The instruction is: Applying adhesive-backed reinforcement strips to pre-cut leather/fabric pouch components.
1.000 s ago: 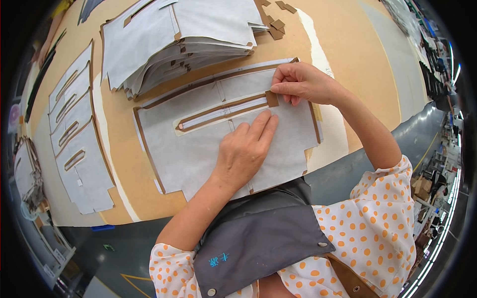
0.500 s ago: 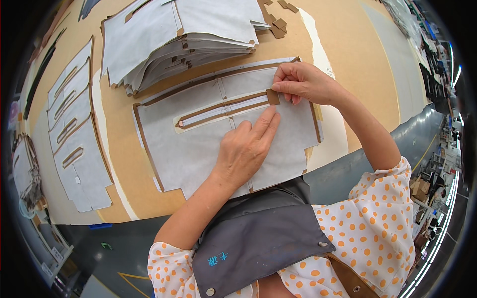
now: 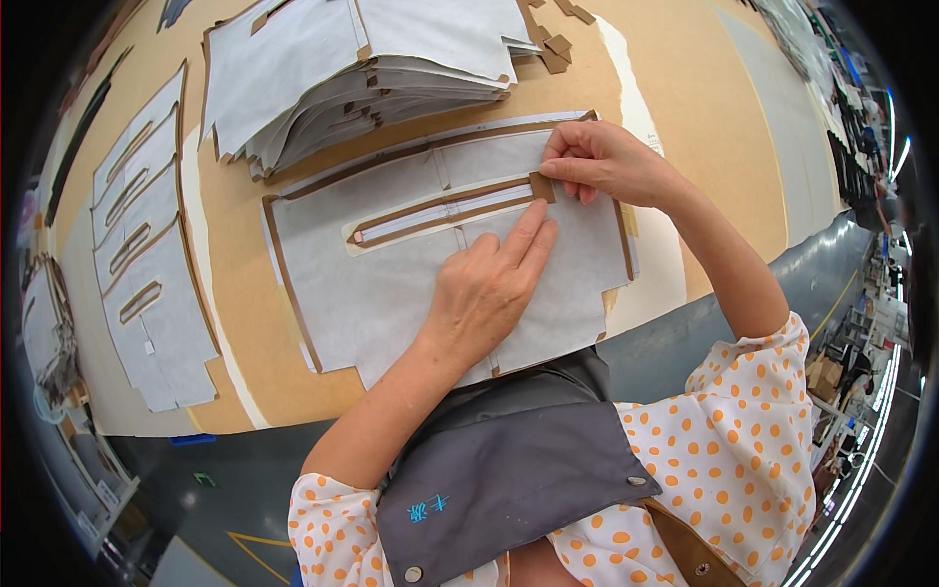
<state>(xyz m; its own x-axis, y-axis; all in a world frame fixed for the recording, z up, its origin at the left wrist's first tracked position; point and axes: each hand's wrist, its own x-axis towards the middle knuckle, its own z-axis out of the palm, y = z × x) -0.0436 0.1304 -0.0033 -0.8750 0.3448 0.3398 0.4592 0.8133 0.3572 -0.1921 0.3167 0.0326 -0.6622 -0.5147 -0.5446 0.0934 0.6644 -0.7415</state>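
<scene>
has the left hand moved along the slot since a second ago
Yes, slightly. The left hand has crept toward the right hand, its fingertips now closer to the brown tab at the slot's end on the grey panel.

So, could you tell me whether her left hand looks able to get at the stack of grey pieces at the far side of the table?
Probably yes: the left hand rests flat on the near grey panel, and nothing lies between it and the stack.

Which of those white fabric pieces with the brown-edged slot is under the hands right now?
The large piece nearest the person: the left hand presses it flat, unlike the row at far left.
</scene>
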